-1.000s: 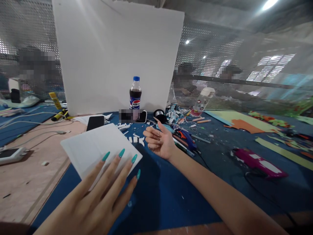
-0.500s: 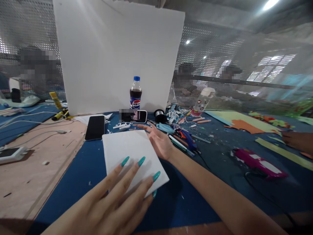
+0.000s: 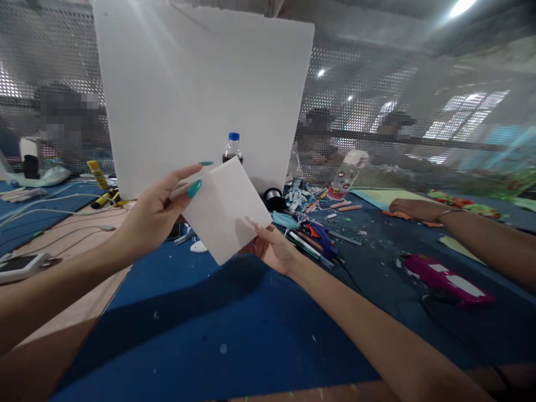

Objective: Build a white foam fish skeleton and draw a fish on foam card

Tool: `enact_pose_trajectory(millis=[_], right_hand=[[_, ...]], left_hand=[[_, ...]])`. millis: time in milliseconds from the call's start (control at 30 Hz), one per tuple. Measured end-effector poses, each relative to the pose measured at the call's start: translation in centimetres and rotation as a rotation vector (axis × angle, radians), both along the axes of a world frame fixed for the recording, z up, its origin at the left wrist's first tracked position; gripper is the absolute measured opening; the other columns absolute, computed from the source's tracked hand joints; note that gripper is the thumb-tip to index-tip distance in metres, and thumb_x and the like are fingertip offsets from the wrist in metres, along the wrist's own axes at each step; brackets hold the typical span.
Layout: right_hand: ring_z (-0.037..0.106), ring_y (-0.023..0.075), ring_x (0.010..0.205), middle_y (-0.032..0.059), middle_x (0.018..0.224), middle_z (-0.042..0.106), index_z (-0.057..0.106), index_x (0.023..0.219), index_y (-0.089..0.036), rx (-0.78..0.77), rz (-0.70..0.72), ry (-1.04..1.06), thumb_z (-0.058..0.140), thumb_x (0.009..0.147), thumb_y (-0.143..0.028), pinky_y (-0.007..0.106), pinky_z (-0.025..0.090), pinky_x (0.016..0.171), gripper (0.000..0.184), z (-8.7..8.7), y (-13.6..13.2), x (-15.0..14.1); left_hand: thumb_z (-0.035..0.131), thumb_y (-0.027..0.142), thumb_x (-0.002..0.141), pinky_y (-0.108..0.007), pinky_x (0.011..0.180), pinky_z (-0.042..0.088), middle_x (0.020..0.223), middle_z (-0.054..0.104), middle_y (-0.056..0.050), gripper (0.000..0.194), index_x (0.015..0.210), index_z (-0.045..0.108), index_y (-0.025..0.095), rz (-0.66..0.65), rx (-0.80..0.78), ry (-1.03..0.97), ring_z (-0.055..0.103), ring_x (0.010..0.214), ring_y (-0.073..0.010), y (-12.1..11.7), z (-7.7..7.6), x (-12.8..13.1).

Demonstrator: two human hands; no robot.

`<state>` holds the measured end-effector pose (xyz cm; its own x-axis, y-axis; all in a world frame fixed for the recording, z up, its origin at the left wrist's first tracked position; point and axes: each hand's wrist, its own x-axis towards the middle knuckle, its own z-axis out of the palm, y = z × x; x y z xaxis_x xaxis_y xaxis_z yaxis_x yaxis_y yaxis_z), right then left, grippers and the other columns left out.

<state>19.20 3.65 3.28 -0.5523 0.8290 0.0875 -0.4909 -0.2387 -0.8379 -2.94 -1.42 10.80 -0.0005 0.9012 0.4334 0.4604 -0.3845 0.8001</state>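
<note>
A square white foam board piece (image 3: 224,209) hangs tilted above the blue table mat (image 3: 218,329). My left hand (image 3: 157,209), with teal nails, pinches its upper left corner. My right hand (image 3: 274,248) grips its lower right edge, thumb on the front face. The board hides most of a cola bottle (image 3: 233,146), of which only the blue cap and neck show. Behind stands a large upright white foam sheet (image 3: 196,89).
Scraps, pens and a blue glue gun (image 3: 318,231) litter the mat right of my hands. A pink tool (image 3: 441,279) lies further right. Another person's arm (image 3: 469,237) reaches in over coloured paper. Cables and a phone (image 3: 20,265) lie on the left wooden strip.
The white board was lying flat under my left palm; both hands have since lifted it off the mat and tilted it up. Another person's arm has reached further in from the right.
</note>
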Motion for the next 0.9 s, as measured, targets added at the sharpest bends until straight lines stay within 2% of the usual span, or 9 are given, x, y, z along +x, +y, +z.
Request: enact_pose_trajectory(millis=[67,167,300,400,500,633,700,833,900], right_hand=[[0.061,0.0169,0.080,0.0040,0.100,0.065,0.063,0.100,-0.021,0.058,-0.018,-0.050,0.081,0.064,-0.032,0.030,0.057,0.059,0.042,0.0,-0.2,-0.2],[0.060,0.0165,0.078,0.0047,0.098,0.065,0.063,0.100,-0.019,0.110,-0.085,-0.104,0.081,0.064,-0.036,0.028,0.056,0.055,0.044,0.0,-0.1,-0.3],[0.058,0.0134,0.065,0.0031,0.084,0.066,0.064,0.096,-0.018,0.085,-0.278,-0.166,0.079,0.062,-0.045,0.025,0.049,0.050,0.046,-0.3,1.0,0.0],[0.055,0.0112,0.058,0.0024,0.077,0.066,0.066,0.091,-0.017,0.105,-0.439,-0.244,0.078,0.062,-0.049,0.023,0.044,0.049,0.045,-0.1,1.5,0.5],[0.054,0.0126,0.061,0.0029,0.075,0.065,0.066,0.088,-0.015,0.195,-0.543,-0.302,0.073,0.066,-0.052,0.023,0.043,0.053,0.043,0.4,1.5,0.8],[0.050,0.0131,0.059,0.0010,0.065,0.058,0.063,0.075,-0.016,0.401,-0.495,-0.444,0.068,0.070,-0.055,0.023,0.037,0.050,0.040,0.7,1.2,1.1],[0.045,0.0116,0.055,-0.0001,0.062,0.053,0.061,0.071,-0.016,0.492,-0.446,-0.546,0.065,0.072,-0.057,0.022,0.030,0.046,0.041,0.8,1.2,1.2],[0.036,0.0092,0.052,-0.0022,0.059,0.043,0.058,0.067,-0.015,0.652,-0.318,-0.707,0.058,0.076,-0.061,0.022,0.022,0.045,0.046,1.1,1.5,1.8],[0.032,0.0085,0.051,-0.0030,0.058,0.039,0.055,0.062,-0.015,0.741,-0.207,-0.794,0.055,0.077,-0.062,0.023,0.020,0.046,0.049,1.3,1.6,2.2]], left_hand=[[0.049,0.042,0.090,-0.030,0.071,0.059,0.114,0.064,-0.004,0.050,0.137,0.040,0.027,-0.043,-0.011,-0.011,0.062,0.092,-0.0203,0.7,-0.5,-0.2],[0.051,0.040,0.088,-0.030,0.069,0.059,0.116,0.064,-0.006,0.053,0.137,0.040,0.023,-0.068,-0.061,0.005,0.063,0.093,-0.0217,1.3,-0.7,-0.5],[0.058,0.039,0.082,-0.034,0.071,0.059,0.107,0.068,-0.008,0.058,0.134,0.041,0.018,-0.189,-0.217,0.005,0.066,0.092,-0.0233,1.5,-0.5,-0.5],[0.063,0.039,0.076,-0.038,0.076,0.058,0.102,0.070,-0.008,0.054,0.124,0.051,0.017,-0.281,-0.377,0.116,0.069,0.086,-0.0243,1.3,-0.9,-0.2],[0.064,0.044,0.074,-0.039,0.077,0.056,0.111,0.068,-0.012,0.054,0.120,0.053,0.017,-0.254,-0.392,0.222,0.067,0.095,-0.0275,0.9,-1.5,0.1],[0.058,0.049,0.079,-0.036,0.072,0.056,0.118,0.063,-0.016,0.064,0.132,0.038,0.018,-0.124,-0.279,0.206,0.063,0.103,-0.0282,0.7,-1.7,0.1],[0.057,0.049,0.080,-0.036,0.071,0.055,0.113,0.066,-0.014,0.060,0.129,0.041,0.019,-0.122,-0.276,0.241,0.064,0.100,-0.0275,0.6,-1.5,0.1],[0.060,0.045,0.076,-0.031,0.064,0.055,0.098,0.069,-0.009,0.054,0.123,0.049,0.020,-0.263,-0.375,0.358,0.068,0.083,-0.0233,0.1,-1.4,0.6],[0.058,0.041,0.077,-0.025,0.051,0.052,0.104,0.066,-0.011,0.071,0.139,0.029,0.022,-0.359,-0.473,0.342,0.067,0.064,-0.0180,-0.6,-1.7,1.1]])
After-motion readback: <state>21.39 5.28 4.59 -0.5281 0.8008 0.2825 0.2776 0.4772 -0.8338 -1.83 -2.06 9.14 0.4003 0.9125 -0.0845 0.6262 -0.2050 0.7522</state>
